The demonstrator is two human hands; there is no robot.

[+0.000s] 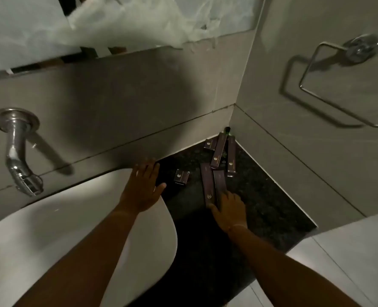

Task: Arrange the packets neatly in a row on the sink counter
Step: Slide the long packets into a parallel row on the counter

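Observation:
Several dark purple packets lie scattered on the black speckled counter (pixel 261 202). Two long packets (pixel 207 182) lie side by side near the middle, and my right hand (pixel 229 207) rests with its fingertips on their near ends. A small square packet (pixel 181 176) sits alone to their left. Two more long packets (pixel 219 151) and another small one (pixel 209 144) are bunched toward the corner. My left hand (pixel 142 189) lies flat and spread on the rim of the white sink (pixel 72 218), just left of the square packet, holding nothing.
A small dark bottle (pixel 227 130) stands in the wall corner behind the packets. A chrome tap (pixel 17 151) juts from the tiled wall over the sink. A metal towel ring (pixel 330 85) hangs on the right wall. A mirror runs along the top.

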